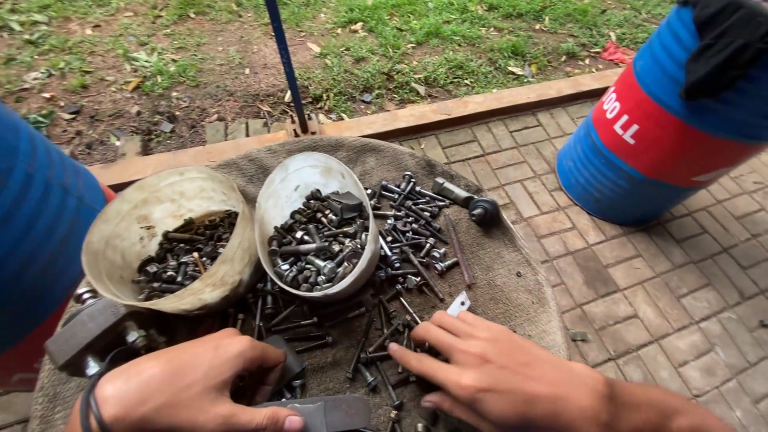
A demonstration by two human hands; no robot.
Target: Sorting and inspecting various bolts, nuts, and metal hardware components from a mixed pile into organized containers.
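Note:
My left hand point(192, 384) curls at the near left over dark metal parts, its thumb resting on a flat grey metal piece point(332, 412); what lies inside the fingers is hidden. My right hand point(496, 372) lies flat with fingers spread over loose bolts point(376, 336) on a brown cloth point(496, 272), touching them and gripping none. Two worn white bowls stand behind the hands: the left bowl point(160, 200) and the right bowl point(308, 172) both hold several dark bolts and nuts. More bolts point(412, 224) are scattered right of the bowls.
A blue and red drum point(656, 136) stands on brick paving point(680, 296) at the right. Another blue drum point(36, 224) is at the left edge. A blue rod point(286, 64) rises behind the bowls, before grass and dirt. A heavy metal block point(84, 336) sits near left.

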